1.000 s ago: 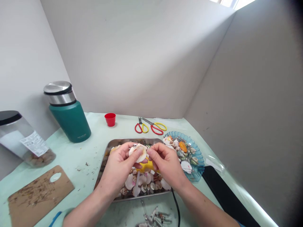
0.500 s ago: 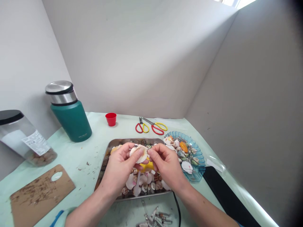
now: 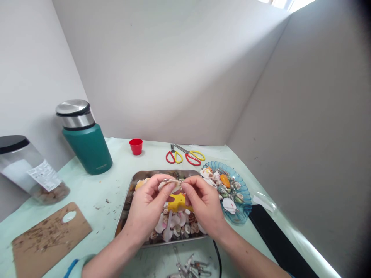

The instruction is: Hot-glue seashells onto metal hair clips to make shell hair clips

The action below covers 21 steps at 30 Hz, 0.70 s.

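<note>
In front of me, my left hand (image 3: 146, 202) pinches a pale scallop shell (image 3: 168, 186) between thumb and fingers, the shell turned nearly edge-on. A thin shiny metal strip shows along its upper edge. At the shell's right edge, the thumb and finger of my right hand (image 3: 204, 201) are pressed together; what lies between them is too small to tell. Both hands are above a metal tray (image 3: 124, 214) of assorted seashells (image 3: 181, 222). Inside the tray, below the fingers, sits a yellow object (image 3: 177, 203), partly hidden by my hands.
A blue scalloped plate (image 3: 245, 195) of shells stands right of the tray. Metal clips (image 3: 193, 266) lie in front. Behind are two pairs of scissors (image 3: 193, 157) and a red cup (image 3: 136, 147). Leftward are a green flask (image 3: 87, 144), clear jar (image 3: 37, 173) and cardboard (image 3: 52, 235).
The shell has tipped from showing its broad face to nearly edge-on, uncovering more of the yellow object below. Both hands keep their hold in almost the same place.
</note>
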Motion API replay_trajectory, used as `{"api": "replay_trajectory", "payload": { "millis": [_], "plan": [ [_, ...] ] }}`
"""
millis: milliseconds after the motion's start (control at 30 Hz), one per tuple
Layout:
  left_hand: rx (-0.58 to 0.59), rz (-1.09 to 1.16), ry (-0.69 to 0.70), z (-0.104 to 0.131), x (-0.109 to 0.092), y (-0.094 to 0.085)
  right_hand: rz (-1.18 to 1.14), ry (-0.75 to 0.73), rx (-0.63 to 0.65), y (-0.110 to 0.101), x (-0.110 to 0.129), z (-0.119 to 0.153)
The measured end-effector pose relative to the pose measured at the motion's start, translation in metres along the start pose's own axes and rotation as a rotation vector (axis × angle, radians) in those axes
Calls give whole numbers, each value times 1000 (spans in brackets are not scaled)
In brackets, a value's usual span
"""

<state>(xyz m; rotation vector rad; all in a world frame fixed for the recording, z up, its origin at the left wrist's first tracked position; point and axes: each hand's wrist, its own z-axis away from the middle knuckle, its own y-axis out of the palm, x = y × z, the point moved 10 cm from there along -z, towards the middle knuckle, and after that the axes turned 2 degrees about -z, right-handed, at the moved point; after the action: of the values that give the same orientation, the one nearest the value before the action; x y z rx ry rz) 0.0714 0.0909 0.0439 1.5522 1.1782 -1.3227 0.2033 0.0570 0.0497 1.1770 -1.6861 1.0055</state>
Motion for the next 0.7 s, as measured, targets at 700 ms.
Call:
{"api": "replay_trajectory", "payload": {
  "millis": [700],
  "plan": [
    [-33, -235, 321, 9, -21, -4, 208, -435, -84, -7, 39, 13]
  ]
}}
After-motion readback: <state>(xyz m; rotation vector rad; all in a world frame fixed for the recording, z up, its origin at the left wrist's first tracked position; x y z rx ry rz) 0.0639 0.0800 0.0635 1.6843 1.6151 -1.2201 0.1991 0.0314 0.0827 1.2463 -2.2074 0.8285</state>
